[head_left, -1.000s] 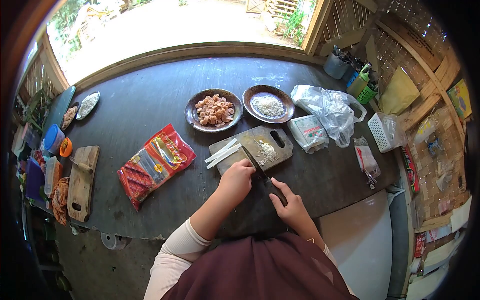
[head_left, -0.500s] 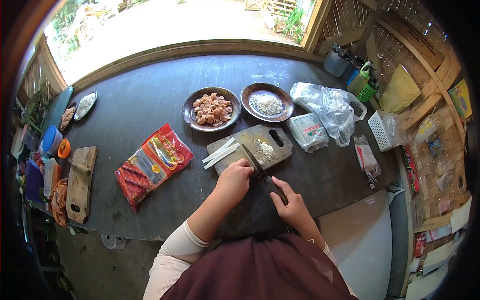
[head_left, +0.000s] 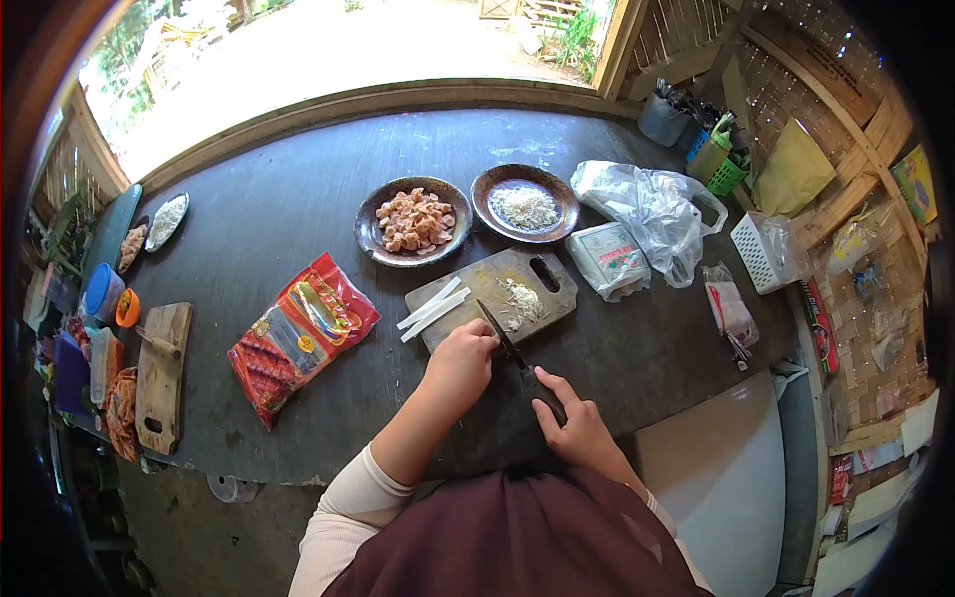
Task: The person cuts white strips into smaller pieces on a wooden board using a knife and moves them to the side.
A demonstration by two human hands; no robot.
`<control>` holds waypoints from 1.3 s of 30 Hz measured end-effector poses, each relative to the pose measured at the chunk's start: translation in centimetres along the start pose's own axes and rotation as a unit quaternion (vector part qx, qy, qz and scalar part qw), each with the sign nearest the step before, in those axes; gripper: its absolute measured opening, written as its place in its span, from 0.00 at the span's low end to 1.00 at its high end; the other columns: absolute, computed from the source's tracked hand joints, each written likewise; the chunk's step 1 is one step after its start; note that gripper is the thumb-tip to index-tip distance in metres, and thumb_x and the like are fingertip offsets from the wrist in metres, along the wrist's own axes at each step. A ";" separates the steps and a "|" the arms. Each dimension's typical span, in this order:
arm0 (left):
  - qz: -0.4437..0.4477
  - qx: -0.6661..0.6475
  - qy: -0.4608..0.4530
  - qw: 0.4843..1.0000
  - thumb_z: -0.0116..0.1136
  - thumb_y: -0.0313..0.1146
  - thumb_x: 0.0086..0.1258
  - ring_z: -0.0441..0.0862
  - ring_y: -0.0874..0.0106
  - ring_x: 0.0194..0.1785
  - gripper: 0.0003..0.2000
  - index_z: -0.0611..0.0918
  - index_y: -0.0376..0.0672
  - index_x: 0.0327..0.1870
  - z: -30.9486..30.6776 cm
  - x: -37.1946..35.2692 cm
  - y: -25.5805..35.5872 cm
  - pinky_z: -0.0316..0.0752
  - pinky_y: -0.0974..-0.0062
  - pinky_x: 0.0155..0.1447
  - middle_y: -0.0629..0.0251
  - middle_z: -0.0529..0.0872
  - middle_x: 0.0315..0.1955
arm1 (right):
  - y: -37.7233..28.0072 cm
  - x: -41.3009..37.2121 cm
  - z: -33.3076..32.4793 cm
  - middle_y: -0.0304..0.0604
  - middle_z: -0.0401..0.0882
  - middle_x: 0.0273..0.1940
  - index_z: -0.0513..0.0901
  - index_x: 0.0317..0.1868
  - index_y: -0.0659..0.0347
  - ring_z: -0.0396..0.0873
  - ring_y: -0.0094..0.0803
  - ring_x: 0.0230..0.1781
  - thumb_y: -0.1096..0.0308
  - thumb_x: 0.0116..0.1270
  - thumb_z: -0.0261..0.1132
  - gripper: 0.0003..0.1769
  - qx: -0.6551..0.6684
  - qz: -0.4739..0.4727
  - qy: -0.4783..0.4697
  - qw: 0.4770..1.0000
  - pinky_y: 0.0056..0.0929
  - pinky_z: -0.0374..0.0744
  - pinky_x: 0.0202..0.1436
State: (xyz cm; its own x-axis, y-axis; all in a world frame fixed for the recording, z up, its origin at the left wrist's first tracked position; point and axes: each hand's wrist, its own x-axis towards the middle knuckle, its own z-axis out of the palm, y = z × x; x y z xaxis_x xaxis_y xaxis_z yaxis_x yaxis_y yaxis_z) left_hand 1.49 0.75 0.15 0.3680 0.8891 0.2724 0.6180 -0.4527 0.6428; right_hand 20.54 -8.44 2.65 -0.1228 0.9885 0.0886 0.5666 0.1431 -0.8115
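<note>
My right hand (head_left: 571,418) is wrapped round the dark handle of a knife (head_left: 509,343), whose blade points up and left over the wooden cutting board (head_left: 468,282). At the board's lower edge, my left hand (head_left: 461,363) is closed, fingers bunched beside the blade; what it pinches is too hidden to name. White strips (head_left: 434,309) lie on the board's left part, above my left hand. Right of the blade is a small heap of thin pale shreds (head_left: 522,303). Behind the board stands a plate of similar white shreds (head_left: 525,207).
A bowl of pinkish-brown slices (head_left: 414,221) stands behind the board. A red packet (head_left: 303,338) lies to the left, with another wooden board (head_left: 162,383) farther off. Plastic bags (head_left: 652,214), a wrapped white package (head_left: 609,261) and a white basket (head_left: 761,252) are on the right.
The view has shifted slightly, so things on the table appear a little farther left. Both hands keep nearly the same pose at the board, and the knife remains in my right hand.
</note>
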 end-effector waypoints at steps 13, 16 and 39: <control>-0.010 -0.014 -0.003 1.000 0.56 0.20 0.59 0.82 0.56 0.47 0.11 0.87 0.36 0.39 -0.1 0.0 0.2 0.78 0.65 0.54 0.56 0.83 0.39 | 1.1 0.2 -0.3 0.61 0.82 0.48 0.72 0.66 0.57 0.80 0.63 0.42 0.66 0.69 0.61 0.25 -0.016 -0.030 -0.005 0.999 0.51 0.81 0.45; -0.009 -0.005 -0.005 1.000 0.56 0.19 0.59 0.82 0.56 0.46 0.10 0.87 0.36 0.39 -0.2 0.0 0.3 0.78 0.65 0.53 0.56 0.83 0.39 | 0.9 -0.3 -0.6 0.62 0.82 0.47 0.71 0.66 0.56 0.80 0.64 0.42 0.65 0.69 0.61 0.25 -0.025 -0.021 -0.010 0.999 0.51 0.81 0.45; 0.003 -0.008 -0.005 1.000 0.58 0.21 0.59 0.84 0.56 0.44 0.10 0.88 0.37 0.40 -0.1 0.0 -0.3 0.79 0.65 0.51 0.57 0.85 0.42 | -0.1 1.6 0.0 0.64 0.83 0.45 0.72 0.66 0.56 0.81 0.62 0.44 0.64 0.70 0.61 0.24 0.010 0.004 -0.011 1.000 0.48 0.81 0.46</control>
State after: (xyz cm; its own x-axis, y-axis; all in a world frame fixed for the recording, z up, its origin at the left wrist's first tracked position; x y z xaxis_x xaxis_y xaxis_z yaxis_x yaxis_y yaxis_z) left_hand 1.19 0.90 0.00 0.3792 0.8852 0.2695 0.6049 -0.4575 0.6517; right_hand 20.28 -6.91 2.88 -0.1364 0.9882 0.0696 0.5513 0.1341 -0.8235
